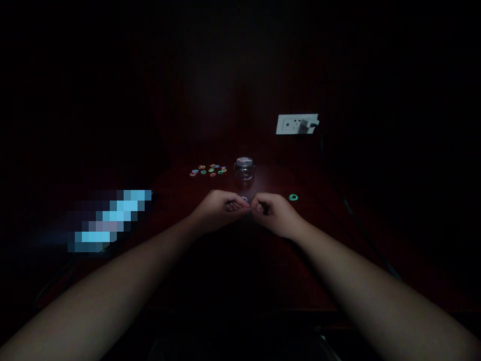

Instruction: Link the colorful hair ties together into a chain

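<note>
My left hand (pixel 224 210) and my right hand (pixel 276 213) meet fingertip to fingertip above the dark red table, both closed in a pinch. A tiny pale bit shows where the fingertips touch, but it is too small to name. Just behind them lies a small lavender ring (pixel 244 199), partly covered by the fingers. To the right of my right hand are green rings (pixel 293 197), looking like small hair ties. Farther back stands a clear lidded jar (pixel 244 171). Left of the jar, several coloured rings (pixel 211 170) lie loosely scattered.
A lit, blurred-out screen (pixel 112 220) is at the left beside my forearm. On the back wall is a white socket plate (pixel 287 124) with a plug (pixel 311 123) in it. Its dark cable (pixel 349 210) runs down the right side. The surroundings are very dark.
</note>
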### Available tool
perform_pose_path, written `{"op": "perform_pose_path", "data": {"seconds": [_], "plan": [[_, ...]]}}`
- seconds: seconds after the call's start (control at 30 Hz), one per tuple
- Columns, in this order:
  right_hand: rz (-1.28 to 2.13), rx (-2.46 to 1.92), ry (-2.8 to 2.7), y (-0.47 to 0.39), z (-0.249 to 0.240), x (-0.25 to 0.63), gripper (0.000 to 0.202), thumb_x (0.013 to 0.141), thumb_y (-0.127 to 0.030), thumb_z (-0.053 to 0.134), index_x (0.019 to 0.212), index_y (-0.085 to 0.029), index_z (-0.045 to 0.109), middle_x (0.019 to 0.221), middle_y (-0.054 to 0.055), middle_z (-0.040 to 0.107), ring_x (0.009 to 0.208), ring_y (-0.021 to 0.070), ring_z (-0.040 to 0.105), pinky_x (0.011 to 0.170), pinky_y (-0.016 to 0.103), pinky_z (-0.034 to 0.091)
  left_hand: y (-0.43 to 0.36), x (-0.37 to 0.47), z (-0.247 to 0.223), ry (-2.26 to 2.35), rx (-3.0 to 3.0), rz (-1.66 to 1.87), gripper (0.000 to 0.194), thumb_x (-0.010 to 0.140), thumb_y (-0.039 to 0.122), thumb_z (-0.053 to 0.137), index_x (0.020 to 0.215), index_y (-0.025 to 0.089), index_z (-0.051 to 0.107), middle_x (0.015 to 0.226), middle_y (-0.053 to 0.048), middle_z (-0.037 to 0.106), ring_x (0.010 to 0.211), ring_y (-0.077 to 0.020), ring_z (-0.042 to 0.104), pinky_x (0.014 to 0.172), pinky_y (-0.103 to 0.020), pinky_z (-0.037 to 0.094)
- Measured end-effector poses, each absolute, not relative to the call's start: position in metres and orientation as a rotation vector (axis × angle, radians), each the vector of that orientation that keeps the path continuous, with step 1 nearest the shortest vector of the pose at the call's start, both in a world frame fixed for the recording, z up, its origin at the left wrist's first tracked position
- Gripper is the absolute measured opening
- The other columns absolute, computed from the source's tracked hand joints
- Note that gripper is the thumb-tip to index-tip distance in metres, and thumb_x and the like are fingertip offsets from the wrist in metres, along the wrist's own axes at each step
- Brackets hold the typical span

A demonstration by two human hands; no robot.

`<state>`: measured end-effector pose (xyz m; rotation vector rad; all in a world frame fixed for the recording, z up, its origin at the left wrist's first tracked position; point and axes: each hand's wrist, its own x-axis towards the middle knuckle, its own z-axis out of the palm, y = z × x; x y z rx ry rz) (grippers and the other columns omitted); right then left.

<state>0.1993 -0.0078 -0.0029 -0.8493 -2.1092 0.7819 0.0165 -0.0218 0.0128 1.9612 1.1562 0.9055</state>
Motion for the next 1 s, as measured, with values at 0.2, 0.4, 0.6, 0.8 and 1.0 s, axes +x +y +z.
{"op": "perform_pose_path", "data": {"seconds": [0.2, 0.4, 0.6, 0.8, 1.0], "plan": [[0.794, -0.864, -2.07, -0.0092, -0.001, 0.198, 0.005, 0.068, -0.015, 0.052, 0.064, -0.015, 0.049, 0.055, -0.005, 0.043, 0.05, 0.006, 0.036, 0.047, 0.018, 0.028, -0.0217, 0.0159, 0.0129, 1.139, 1.974, 0.893, 0.021, 0.07, 0.026, 0.065, 0.086, 0.013, 0.067, 0.071, -0.003, 0.068, 0.057, -0.008, 0.058, 0.051, -0.017, 0.046], [0.823, -0.871, -2.038, -0.0096, -0.0011, 0.1967, 0.006, 0.069, -0.017, 0.052, 0.064, -0.015, 0.049, 0.053, -0.005, 0.042, 0.049, 0.0061, 0.035, 0.046, 0.019, 0.027, -0.0225, 0.017, 0.0137, 1.148, 1.945, 0.917, 0.024, 0.069, 0.026, 0.066, 0.088, 0.012, 0.067, 0.076, -0.004, 0.069, 0.063, -0.0103, 0.061, 0.057, -0.019, 0.049], [0.81, -0.91, -2.023, -0.0093, -0.0009, 0.1964, 0.008, 0.069, -0.019, 0.053, 0.064, -0.016, 0.048, 0.053, -0.005, 0.042, 0.048, 0.006, 0.035, 0.046, 0.019, 0.028, -0.0216, 0.017, 0.012, 1.117, 1.888, 0.968, 0.027, 0.067, 0.028, 0.068, 0.087, 0.011, 0.064, 0.077, -0.006, 0.068, 0.068, -0.0119, 0.062, 0.062, -0.022, 0.05], [0.759, -0.941, -2.005, -0.0101, 0.0003, 0.1962, 0.009, 0.07, -0.02, 0.053, 0.064, -0.016, 0.049, 0.053, -0.005, 0.044, 0.048, 0.0062, 0.036, 0.046, 0.019, 0.028, -0.0219, 0.0166, 0.0111, 1.091, 1.878, 0.983, 0.025, 0.066, 0.028, 0.068, 0.084, 0.011, 0.06, 0.074, -0.004, 0.065, 0.065, -0.0096, 0.059, 0.058, -0.02, 0.048], [0.768, -0.91, -2.033, -0.0106, 0.0014, 0.196, 0.006, 0.07, -0.018, 0.052, 0.065, -0.016, 0.049, 0.053, -0.005, 0.043, 0.049, 0.0065, 0.036, 0.047, 0.019, 0.028, -0.0224, 0.0166, 0.0125, 1.098, 1.971, 0.944, 0.019, 0.072, 0.028, 0.063, 0.081, 0.012, 0.061, 0.071, -0.002, 0.061, 0.061, -0.0082, 0.054, 0.057, -0.02, 0.044]]}}
